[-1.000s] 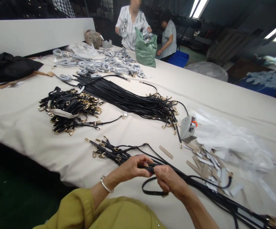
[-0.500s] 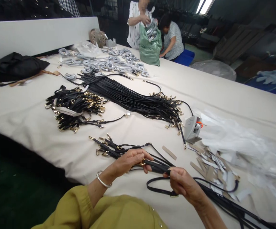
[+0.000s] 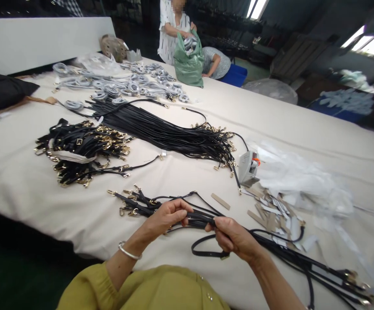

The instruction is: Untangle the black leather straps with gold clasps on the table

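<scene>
At lower centre, the right hand pinches a slim, looping black strap with gold-toned hardware; the left hand curls, grip unclear.

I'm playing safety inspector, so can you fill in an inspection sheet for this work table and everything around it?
Surface: pale cloth-covered table, wrinkled toward the near left.
Things in hand: black straps, with gold-coloured clips.
Clutter: loose strips beside clear plastic.
Left grip: fingers curled at the straps; hold unclear.
Right grip: closed on the black straps.
Cables: no plug seen; grey coils may be cords or straps.
Surroundings: person in white at a green bag; another bending person near a blue bin.
</scene>
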### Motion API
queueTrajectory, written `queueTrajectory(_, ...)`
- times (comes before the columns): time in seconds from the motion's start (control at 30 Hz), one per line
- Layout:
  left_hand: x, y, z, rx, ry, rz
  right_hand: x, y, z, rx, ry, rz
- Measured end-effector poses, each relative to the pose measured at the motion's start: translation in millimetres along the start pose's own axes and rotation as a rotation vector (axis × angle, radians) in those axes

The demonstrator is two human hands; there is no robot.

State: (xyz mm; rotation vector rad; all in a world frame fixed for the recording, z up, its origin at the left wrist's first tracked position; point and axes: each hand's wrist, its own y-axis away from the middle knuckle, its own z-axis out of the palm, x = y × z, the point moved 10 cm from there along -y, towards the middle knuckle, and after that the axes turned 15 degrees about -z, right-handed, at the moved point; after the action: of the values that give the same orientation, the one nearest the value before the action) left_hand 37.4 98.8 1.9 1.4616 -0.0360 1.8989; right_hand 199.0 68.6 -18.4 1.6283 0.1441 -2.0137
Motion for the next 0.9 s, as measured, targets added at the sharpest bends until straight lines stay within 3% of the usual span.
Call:
queueTrajectory(0.23, -6, -2, -63.4, 0.267, -0.030, -0.013, 3, 3, -21, 0.089, -0.009, 0.046)
queueTrajectory(0.47, -13, 14, -102.6, 0.356, -0.072, -0.055, -6, 7, -27, 0.087, -0.040, -0.010)
queueTrajectory(0.67, -23, 16, -111.1, 0.303, -0.087, -0.060, -20, 10, -22, 0.083, 0.058, -0.012)
queueTrajectory(0.77, -11, 24, -109.8, 0.301, -0.208, -0.022, -24, 13, -23, 0.103, 0.140, -0.031)
queueTrajectory(0.9, 17, 41, -111.0, 0.398, -0.464, 0.047, -24, 19, -27, 0.077, 0.275, -0.036)
